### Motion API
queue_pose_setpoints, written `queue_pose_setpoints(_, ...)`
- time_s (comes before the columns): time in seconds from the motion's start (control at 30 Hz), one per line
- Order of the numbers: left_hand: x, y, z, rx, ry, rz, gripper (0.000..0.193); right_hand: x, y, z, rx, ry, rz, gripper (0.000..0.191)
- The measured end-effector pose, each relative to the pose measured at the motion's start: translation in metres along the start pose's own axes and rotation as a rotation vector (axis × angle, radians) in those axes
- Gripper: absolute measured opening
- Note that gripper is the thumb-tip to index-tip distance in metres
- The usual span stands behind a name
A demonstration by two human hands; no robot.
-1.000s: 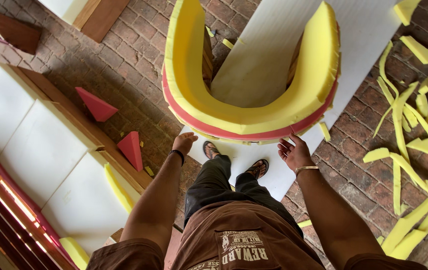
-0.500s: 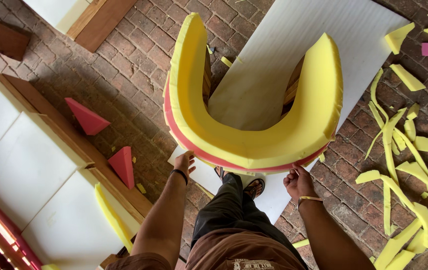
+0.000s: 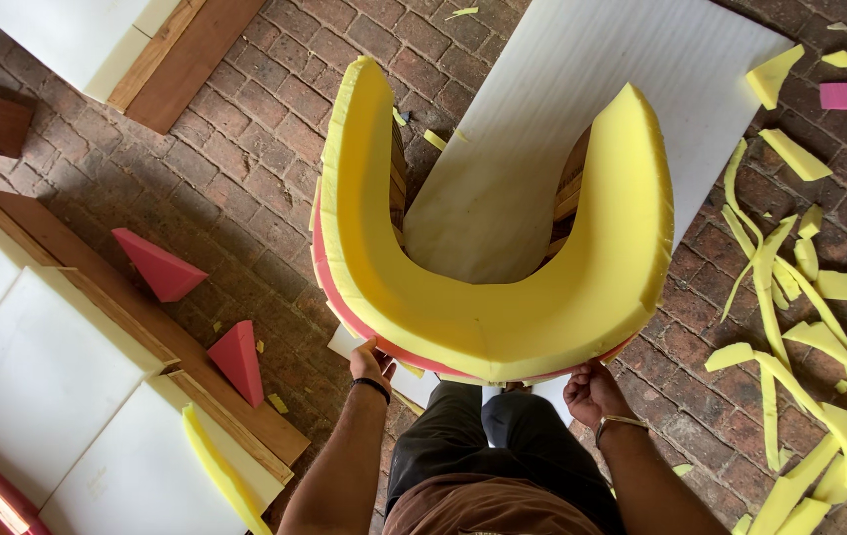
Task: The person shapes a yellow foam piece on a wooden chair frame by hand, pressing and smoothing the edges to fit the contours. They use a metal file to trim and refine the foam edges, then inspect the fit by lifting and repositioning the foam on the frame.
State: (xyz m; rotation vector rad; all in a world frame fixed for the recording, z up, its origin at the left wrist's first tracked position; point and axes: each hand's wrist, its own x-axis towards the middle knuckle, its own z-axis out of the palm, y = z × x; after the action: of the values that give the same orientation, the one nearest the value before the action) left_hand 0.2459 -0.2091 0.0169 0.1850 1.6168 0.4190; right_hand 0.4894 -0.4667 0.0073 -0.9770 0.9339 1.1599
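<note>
Big yellow foam curve (image 3: 503, 327) standing on the white sheet (image 3: 582, 109), near the feet. Left hand (image 3: 372, 361) and right hand (image 3: 592, 391) pressing its near pink edge (image 3: 344, 307), fingers curled on it, likely steadying it upright.

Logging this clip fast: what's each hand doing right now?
Left hand: fingers pressed against the outer pink layer of the U-shaped foam piece; grip cannot be told.
Right hand: curled under its lower edge, apparently gripping it.

U-shaped yellow foam (image 3: 503, 327) with pink layer beneath, standing over white sheet (image 3: 582, 109) on brick floor (image 3: 275, 149); left hand (image 3: 372, 363) and right hand (image 3: 592, 392) touching its near underside; yellow offcuts (image 3: 790, 327) at right; pink wedges (image 3: 161, 266) at left.
</note>
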Motion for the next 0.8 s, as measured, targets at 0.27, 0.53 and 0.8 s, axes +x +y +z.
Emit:
queue_pose_setpoints(0.27,-0.016,-0.019,0.035,-0.191,-0.020,0.071,0.035,0.009,-0.014,-0.002,-0.167,0.124,-0.035,0.021)
queue_pose_setpoints(0.53,-0.095,-0.070,0.113,-0.268,-0.256,0.153,0.020,-0.021,-0.217,0.014,-0.607,0.021,-0.340,0.031)
queue_pose_setpoints(0.8,-0.145,-0.127,0.199,-0.357,-0.271,0.308,0.024,-0.002,-0.385,0.156,-1.027,-0.238,-0.507,0.021)
